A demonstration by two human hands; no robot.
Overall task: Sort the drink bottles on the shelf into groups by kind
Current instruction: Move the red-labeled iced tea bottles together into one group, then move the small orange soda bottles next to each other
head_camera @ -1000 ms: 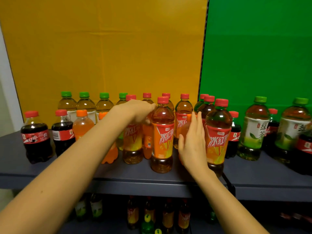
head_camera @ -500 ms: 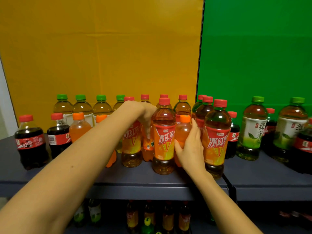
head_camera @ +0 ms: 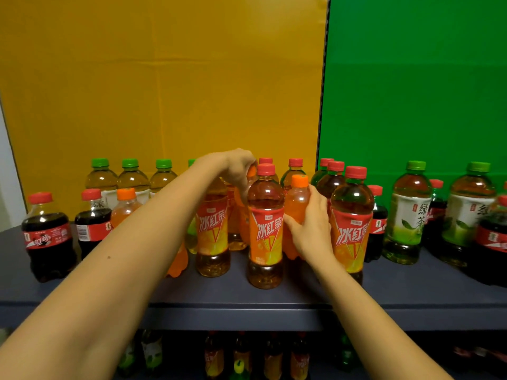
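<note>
Mixed drink bottles stand on a dark shelf. My right hand grips a small orange soda bottle with an orange cap, just right of a front iced tea bottle with a red cap. My left hand reaches over the iced tea bottles and grips the top of another orange soda bottle, mostly hidden behind the front iced tea. Another iced tea bottle stands right of my right hand. Green tea bottles line the back left.
Cola bottles and an orange soda stand at the left front. Green tea and cola bottles crowd the right end. A yellow and a green backdrop rise behind. More bottles stand on a lower shelf.
My right hand went from flat between the iced teas to gripping the orange soda, which now stands higher. My left hand rose with the other orange soda's cap now showing.
</note>
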